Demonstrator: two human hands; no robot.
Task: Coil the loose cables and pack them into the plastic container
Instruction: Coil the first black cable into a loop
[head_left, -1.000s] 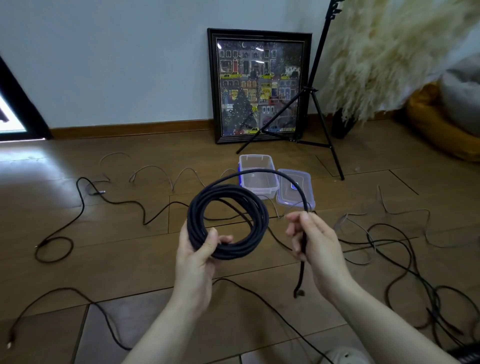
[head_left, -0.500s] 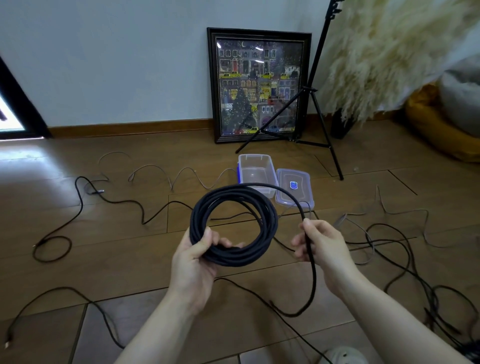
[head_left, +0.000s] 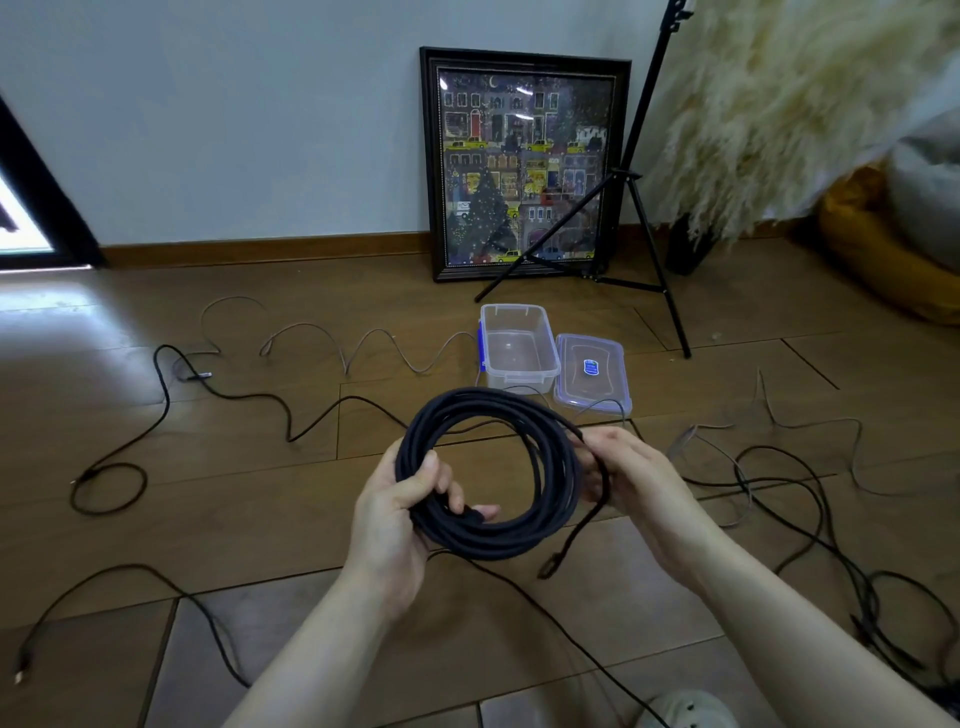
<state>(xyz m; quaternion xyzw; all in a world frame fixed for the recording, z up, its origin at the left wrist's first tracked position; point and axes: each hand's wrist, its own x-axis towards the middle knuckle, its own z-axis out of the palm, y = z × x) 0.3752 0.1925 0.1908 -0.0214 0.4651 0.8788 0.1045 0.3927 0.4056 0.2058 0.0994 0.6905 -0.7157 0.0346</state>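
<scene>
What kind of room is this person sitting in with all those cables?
Probably a living room at home, perhaps used for filming: a dark-framed picture leans against the wall on a brown wooden floor, beside a black light-stand tripod and fluffy cream pampas grass.

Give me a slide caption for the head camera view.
Both hands hold a coiled black cable above the floor, near the open plastic container.

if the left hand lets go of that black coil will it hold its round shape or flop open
Probably flops open: the coiled black cable has no visible tie, and only the left hand grips its loops together. Its loose tail, pinched by the right hand, hangs limp, so the cord seems soft. It may keep some curl, like the thin black floor cable.
</scene>
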